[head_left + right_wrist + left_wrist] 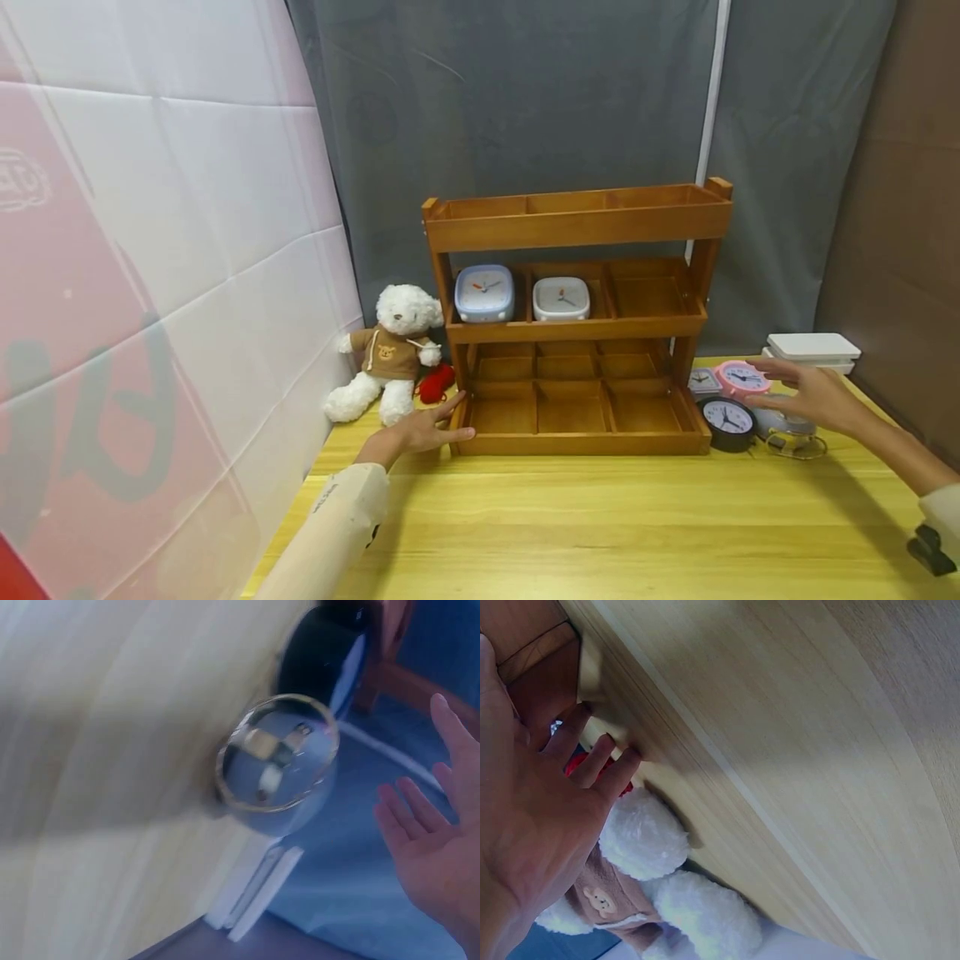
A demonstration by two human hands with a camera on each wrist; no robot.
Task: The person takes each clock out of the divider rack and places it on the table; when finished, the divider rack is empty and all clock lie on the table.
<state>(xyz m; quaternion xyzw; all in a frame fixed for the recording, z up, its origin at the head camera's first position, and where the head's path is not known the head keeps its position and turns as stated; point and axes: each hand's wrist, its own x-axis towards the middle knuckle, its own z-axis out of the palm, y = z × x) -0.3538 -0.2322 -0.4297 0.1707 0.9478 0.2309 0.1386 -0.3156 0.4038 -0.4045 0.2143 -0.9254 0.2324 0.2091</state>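
A brown wooden shelf rack with divided trays stands on the table. At its lower left corner rests my left hand, fingers spread and touching the frame. On the middle tier sit a blue-rimmed clock and a white clock. My right hand hovers with fingers extended above the clocks right of the rack. Below and beside it are a pink clock, a black round clock, a small square clock and a grey rounded object with a gold ring.
Left of the rack, a white teddy bear in a brown hoodie leans near the light wall sheet, with a red plush item beside it. White flat boxes are stacked at the back right. A grey curtain hangs behind.
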